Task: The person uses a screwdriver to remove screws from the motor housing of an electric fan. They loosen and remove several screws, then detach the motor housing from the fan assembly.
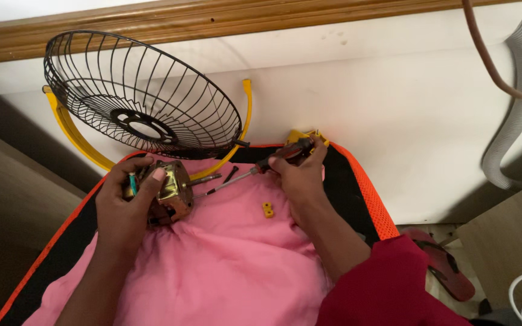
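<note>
My left hand (127, 202) grips a brass-coloured fan motor (173, 193) with a thin shaft pointing right, resting on a pink cloth (225, 265). My right hand (300, 175) holds a screwdriver (255, 170) with a black and red handle, its tip aimed at the motor's side. A small yellow plastic piece (267, 209) lies on the cloth just below the screwdriver. A black wire fan guard (140, 96) on a yellow curved bracket (67, 127) stands tilted behind the motor.
The cloth covers a black pad with an orange edge (367, 193). A white wall with a wooden rail (212, 21) rises behind. A grey ribbed hose (515, 115), a brown cable (484, 54) and a red sandal (445, 265) are at right.
</note>
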